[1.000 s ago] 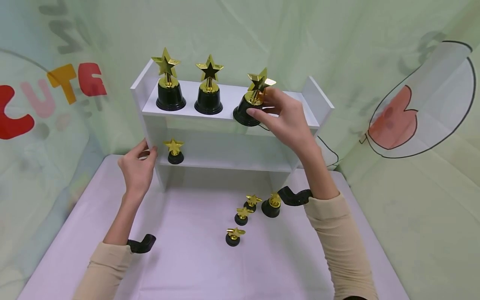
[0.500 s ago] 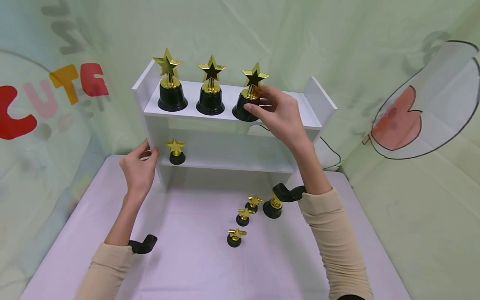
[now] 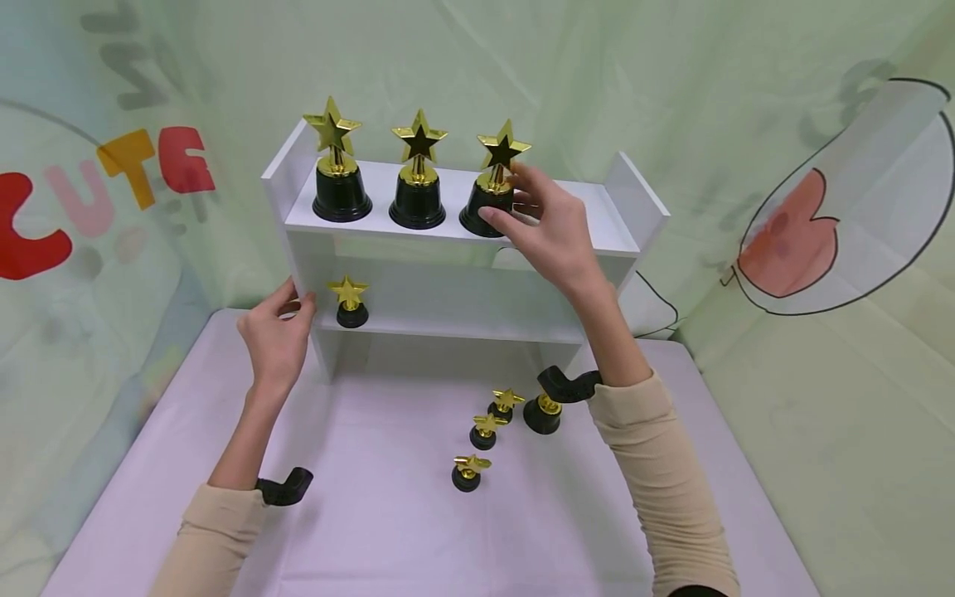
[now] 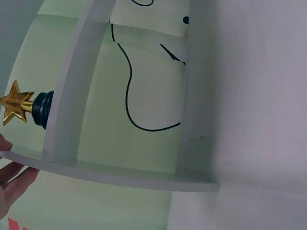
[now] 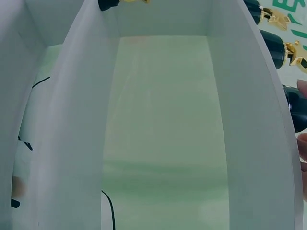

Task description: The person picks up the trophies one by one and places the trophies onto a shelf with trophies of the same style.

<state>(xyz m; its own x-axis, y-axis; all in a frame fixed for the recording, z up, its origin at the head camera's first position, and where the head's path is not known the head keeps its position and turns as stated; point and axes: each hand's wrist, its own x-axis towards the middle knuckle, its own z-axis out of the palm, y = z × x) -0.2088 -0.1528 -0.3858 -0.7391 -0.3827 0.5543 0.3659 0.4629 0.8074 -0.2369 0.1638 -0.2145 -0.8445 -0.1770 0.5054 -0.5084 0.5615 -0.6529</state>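
Right-hand grip (image 3: 558, 236): closed, by thumb and fingers, on one shiny gold-star trophy with round black base (image 3: 488, 191). Trophy is positioned at the front edge of the top board of a white two-tier shelf unit (image 3: 462, 311); long axis near upright, leaning slightly right, star pointing up. Unit's left side is pinched by left-hand grip (image 3: 274, 340).

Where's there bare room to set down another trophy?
Lower shelf: the wide stretch right of its small trophy. Upper shelf: between the right hand and the right side panel. Table: the area left of the three small trophies. Crowded: that trio with a larger trophy beside them, and the upper shelf's left part, lined with large trophies.
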